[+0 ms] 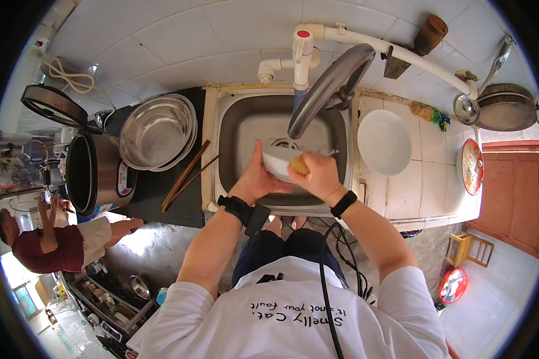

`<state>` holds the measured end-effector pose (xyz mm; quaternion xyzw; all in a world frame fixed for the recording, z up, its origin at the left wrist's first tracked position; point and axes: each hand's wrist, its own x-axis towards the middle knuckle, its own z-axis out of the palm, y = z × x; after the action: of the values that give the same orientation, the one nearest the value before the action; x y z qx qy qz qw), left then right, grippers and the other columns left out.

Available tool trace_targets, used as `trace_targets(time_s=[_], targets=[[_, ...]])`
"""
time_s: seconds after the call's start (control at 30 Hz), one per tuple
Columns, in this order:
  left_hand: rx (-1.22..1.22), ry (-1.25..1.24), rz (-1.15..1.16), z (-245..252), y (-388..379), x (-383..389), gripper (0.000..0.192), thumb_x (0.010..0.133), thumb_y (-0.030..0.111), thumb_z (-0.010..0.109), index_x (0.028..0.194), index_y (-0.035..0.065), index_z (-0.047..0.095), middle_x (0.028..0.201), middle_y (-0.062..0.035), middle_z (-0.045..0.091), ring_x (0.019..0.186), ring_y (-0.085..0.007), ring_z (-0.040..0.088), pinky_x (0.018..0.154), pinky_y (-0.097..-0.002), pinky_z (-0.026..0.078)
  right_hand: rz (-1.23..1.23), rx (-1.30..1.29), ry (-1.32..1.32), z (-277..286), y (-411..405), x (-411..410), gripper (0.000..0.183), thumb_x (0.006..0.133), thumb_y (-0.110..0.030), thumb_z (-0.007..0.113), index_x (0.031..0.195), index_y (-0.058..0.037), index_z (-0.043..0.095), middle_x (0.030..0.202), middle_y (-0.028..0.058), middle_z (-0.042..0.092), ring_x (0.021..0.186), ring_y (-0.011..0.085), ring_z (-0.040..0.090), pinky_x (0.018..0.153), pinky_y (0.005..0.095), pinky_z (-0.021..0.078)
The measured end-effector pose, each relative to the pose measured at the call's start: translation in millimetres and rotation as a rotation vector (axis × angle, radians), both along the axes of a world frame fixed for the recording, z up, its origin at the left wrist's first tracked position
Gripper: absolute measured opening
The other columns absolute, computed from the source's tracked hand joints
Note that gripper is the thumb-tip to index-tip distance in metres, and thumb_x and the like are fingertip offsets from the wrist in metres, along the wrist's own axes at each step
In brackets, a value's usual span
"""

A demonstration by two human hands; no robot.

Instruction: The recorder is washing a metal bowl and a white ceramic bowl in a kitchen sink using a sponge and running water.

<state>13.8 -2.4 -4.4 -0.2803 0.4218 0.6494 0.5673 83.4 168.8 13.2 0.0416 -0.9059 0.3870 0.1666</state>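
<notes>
Over the stainless steel sink [233,134], my left hand [257,178] holds a white bowl [276,160] tilted, with the thumb up along its side. My right hand [316,174] grips a yellowish sponge [299,166] and presses it against the bowl's right side. The curved metal faucet [328,85] arches above, its spout just behind the bowl. A larger white bowl [384,142] rests on the tiled counter to the right of the sink. Wooden chopsticks [186,177] lie on the dark counter to the left, partly reaching the sink's edge.
Stacked metal basins [158,132] and an open rice cooker [92,172] stand on the left. A red-rimmed basin [471,166] sits at the right counter end. Cables [350,260] hang before my body. Another person [58,247] stands far left. A ladle [467,109] hangs at right.
</notes>
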Motion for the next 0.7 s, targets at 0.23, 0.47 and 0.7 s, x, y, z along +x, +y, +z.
trace_targets(time_s=[0.23,0.47,0.7], targets=[[0.308,0.165,0.394,-23.7,-17.5,-1.3,0.055,0.066,0.012,0.046,0.121,0.0047,0.044,0.12,-0.0121,0.051,0.113,-0.0279,0.047,0.097,-0.043,0.037,0.095,-0.435,-0.39,-12.5,1.5,-7.9,0.028,0.075,-0.03,0.061,0.081,-0.0024,0.058,0.084,0.0142,0.058,0.085,0.0309,0.057,0.072,0.039,0.0445],[0.099,0.775,0.39,-9.3,-8.0,-2.3,0.058,0.076,0.015,0.051,0.131,0.0064,0.036,0.122,-0.0105,0.047,0.112,-0.0215,0.046,0.097,-0.0303,0.034,0.181,-0.225,-0.606,-47.2,-37.4,-15.5,0.042,0.083,-0.023,0.05,0.118,-0.0018,0.041,0.095,0.0266,0.057,0.087,0.0394,0.057,0.079,0.041,0.044],[0.131,0.853,0.288,-11.3,-2.3,11.0,0.061,0.079,0.017,0.052,0.137,0.0088,0.032,0.128,-0.0103,0.043,0.118,-0.0194,0.041,0.1,-0.0293,0.03,0.112,-0.285,-0.291,-31.5,-20.5,-52.7,0.035,0.08,-0.01,0.056,0.112,-0.0111,0.041,0.088,0.0181,0.058,0.086,0.0358,0.059,0.071,0.0377,0.0473]])
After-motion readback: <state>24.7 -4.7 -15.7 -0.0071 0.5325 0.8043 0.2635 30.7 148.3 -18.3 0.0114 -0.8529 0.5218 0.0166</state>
